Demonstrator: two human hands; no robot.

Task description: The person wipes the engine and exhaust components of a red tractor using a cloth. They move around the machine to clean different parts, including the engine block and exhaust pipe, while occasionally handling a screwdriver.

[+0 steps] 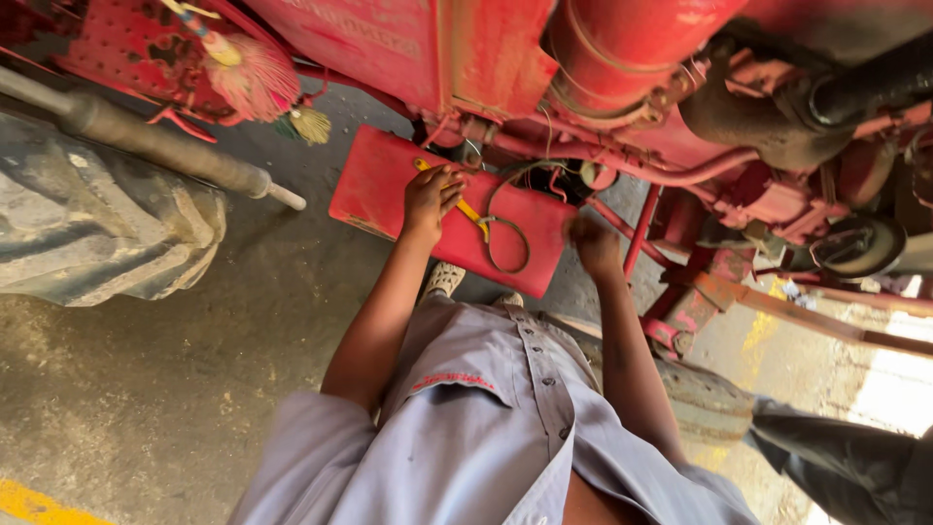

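Observation:
My left hand [431, 199] lies on a red metal footplate [374, 190] of a red tractor, fingers curled over a yellow-handled tool [473, 214] that rests on the plate. A loop of dark wire [507, 245] lies on the plate just right of the tool. My right hand [593, 245] is blurred and closed like a fist at the plate's right edge, beside a red rod [641, 228]. Whether it grips anything is unclear. My grey shirt [486, 428] fills the bottom of the view.
A large grey tyre [97, 224] and a grey pipe [146, 141] are at the left. The red tractor body and greasy parts [758, 117] hang above and right. A pink tassel [255, 78] dangles at the top left. Another person's dark trouser leg [846, 462] is at the lower right.

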